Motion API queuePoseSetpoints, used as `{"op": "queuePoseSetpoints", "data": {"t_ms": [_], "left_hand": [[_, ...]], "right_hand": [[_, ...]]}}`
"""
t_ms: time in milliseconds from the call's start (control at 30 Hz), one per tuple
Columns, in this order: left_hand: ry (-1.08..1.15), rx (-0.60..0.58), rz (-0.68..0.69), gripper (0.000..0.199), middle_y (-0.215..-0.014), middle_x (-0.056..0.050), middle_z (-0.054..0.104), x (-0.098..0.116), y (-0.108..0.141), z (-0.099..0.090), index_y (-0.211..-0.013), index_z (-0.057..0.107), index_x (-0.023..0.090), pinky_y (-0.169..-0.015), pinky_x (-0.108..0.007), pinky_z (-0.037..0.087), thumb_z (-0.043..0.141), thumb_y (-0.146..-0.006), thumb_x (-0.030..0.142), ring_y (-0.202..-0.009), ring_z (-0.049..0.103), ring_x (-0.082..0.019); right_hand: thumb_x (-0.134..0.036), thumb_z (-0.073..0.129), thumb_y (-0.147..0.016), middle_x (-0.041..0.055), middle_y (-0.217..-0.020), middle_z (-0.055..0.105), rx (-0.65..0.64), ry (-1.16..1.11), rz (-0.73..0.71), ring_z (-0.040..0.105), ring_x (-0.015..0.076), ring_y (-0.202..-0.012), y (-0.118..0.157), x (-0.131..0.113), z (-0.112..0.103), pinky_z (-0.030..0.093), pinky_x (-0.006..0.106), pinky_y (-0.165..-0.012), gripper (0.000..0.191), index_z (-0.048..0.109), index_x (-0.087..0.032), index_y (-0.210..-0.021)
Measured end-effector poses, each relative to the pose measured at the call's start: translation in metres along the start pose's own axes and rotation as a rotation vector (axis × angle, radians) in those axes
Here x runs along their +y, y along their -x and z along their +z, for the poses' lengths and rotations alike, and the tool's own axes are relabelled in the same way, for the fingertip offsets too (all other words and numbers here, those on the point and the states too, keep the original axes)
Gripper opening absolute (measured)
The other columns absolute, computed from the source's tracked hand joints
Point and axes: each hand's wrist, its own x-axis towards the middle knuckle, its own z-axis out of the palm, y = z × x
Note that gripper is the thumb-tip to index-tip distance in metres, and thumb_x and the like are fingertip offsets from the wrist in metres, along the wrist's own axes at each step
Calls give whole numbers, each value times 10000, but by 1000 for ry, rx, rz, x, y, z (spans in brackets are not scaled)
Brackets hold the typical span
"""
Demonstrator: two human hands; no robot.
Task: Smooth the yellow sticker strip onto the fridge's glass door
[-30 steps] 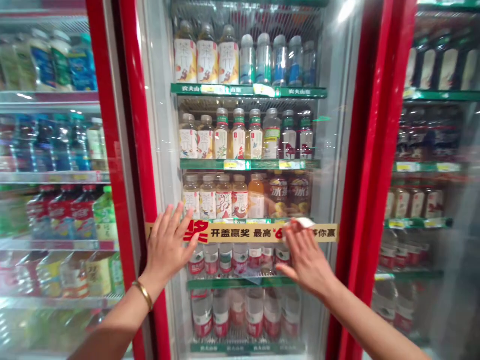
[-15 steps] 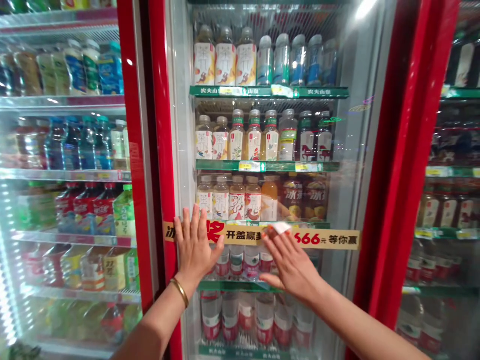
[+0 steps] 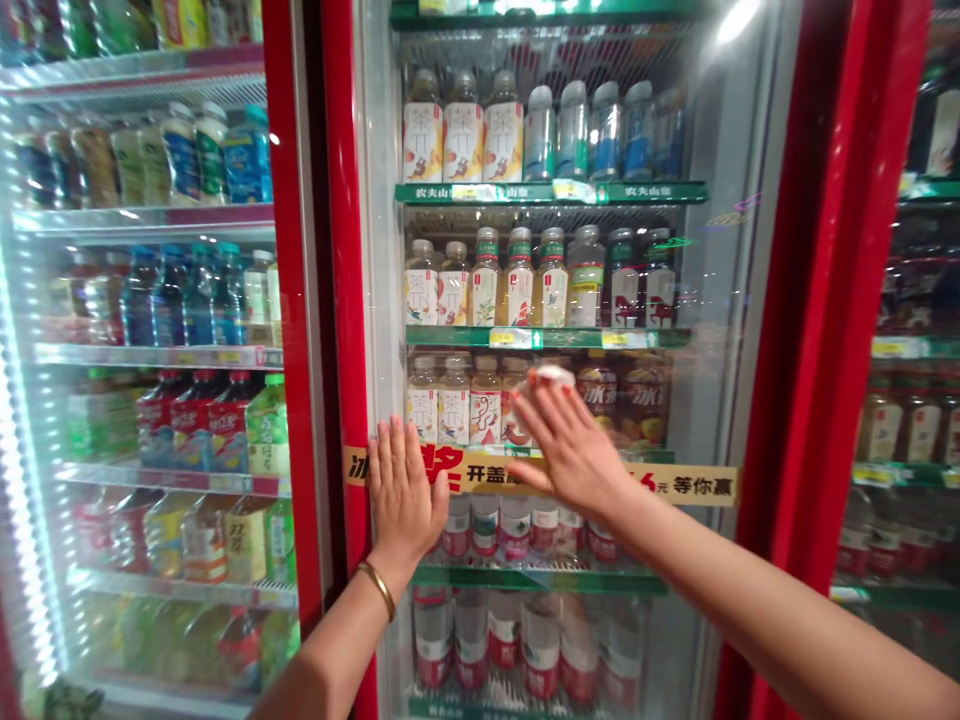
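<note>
The left hand [image 3: 401,495] is lying flat, its fingers straight and close together, over the left end of the printed strip [image 3: 697,487] on the cooler's glass [image 3: 720,380]. It is holding nothing. The right hand [image 3: 576,445] is reaching up with fingers extended and slightly spread, its fingertips lying over a white wad [image 3: 553,376], perhaps cloth or tissue. The wad is sitting above the strip, in front of the third row of bottles [image 3: 422,400]; whether the right palm is touching the glass cannot be told.

Good handling here would seem to mean keeping the wad flat under all the fingertips, since only its upper part is showing and it could bunch or slip out. Even, light pressure would suit the glass, and extra care the strip's edges, which might catch and lift. The left palm is best bracing gently, close to the red frame [image 3: 341,250], without dragging and leaving prints.
</note>
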Motion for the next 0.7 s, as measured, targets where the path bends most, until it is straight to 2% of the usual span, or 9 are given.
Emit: {"op": "queuePoseSetpoints", "data": {"t_ms": [67, 133, 167, 267, 333, 400, 500, 567, 700], "left_hand": [[6, 2, 3, 831, -1850, -178, 98, -1, 1, 0, -1769, 51, 141, -1416, -613, 110, 425, -1090, 439, -1739, 63, -342], [15, 3, 5, 856, -1849, -194, 85, -1, 2, 1, -1766, 35, 124, -1415, -618, 101, 399, -1095, 509, -1739, 51, -350], [20, 4, 3, 877, -1848, -204, 70, -2, 2, 1, -1764, 19, 112, -1413, -620, 100, 384, -1094, 545, -1739, 43, -353], [21, 11, -3, 930, -1843, -230, 42, -3, 3, 1, -1755, -17, 83, -1409, -614, 114, 334, -1089, 629, -1739, 31, -356], [17, 10, 1, 946, -1841, -238, 50, -3, 3, 2, -1754, -13, 76, -1407, -612, 117, 300, -1084, 666, -1739, 34, -357], [18, 11, 4, 958, -1841, -240, 55, -3, 3, 2, -1754, -7, 71, -1409, -602, 108, 281, -1079, 688, -1739, 35, -356], [42, 37, 3, 976, -1844, -240, 34, -3, 5, 2, -1754, -11, 71, -1413, -594, 100, 264, -1071, 712, -1740, 24, -353], [65, 70, -1, 974, -1846, -241, 22, -4, 7, 2, -1757, -19, 91, -1407, -620, 107, 232, -1066, 730, -1740, 29, -357], [115, 141, 10, 903, -1853, -218, 6, -8, 13, 1, -1766, -13, 157, -1400, -644, 120, 183, -1078, 707, -1742, 42, -338]], "right_hand": [[-716, 401, -1077, 103, -1861, -31, 92, 46, 217, 63, 387, -1728, -34, 18, -13, 197, 692, -1386, 1005, -163, -238, -1757], [-730, 382, -1073, 115, -1861, 15, 103, 38, 213, 41, 380, -1730, -55, 15, -16, 155, 713, -1387, 1011, -150, -213, -1760], [-748, 381, -1066, 111, -1858, 103, 71, 14, 113, 80, 356, -1732, -57, 6, -12, 163, 689, -1396, 1013, -107, -205, -1769], [-767, 372, -1064, 44, -1794, 373, -84, -70, -363, 254, 237, -1706, -41, -28, 6, 238, 508, -1421, 932, 157, -205, -1776], [-737, 339, -1088, 11, -1771, 425, -132, -78, -504, 298, 183, -1688, -38, -37, 11, 242, 424, -1420, 837, 309, -211, -1739], [-725, 324, -1095, 42, -1800, 365, -87, -53, -387, 254, 214, -1705, -56, -32, 8, 218, 459, -1425, 822, 346, -194, -1723], [-705, 364, -1089, 137, -1836, 237, 52, -22, -53, 147, 327, -1729, -106, -26, -3, 188, 598, -1411, 871, 294, -122, -1732], [-635, 376, -1103, 138, -1834, 249, 68, -7, -37, 163, 331, -1726, -127, -38, -3, 174, 613, -1409, 822, 291, -111, -1731], [-489, 345, -1132, -1, -1785, 404, -127, 38, -550, 305, 181, -1683, -110, -72, 11, 200, 411, -1423, 631, 426, -197, -1686]]}}
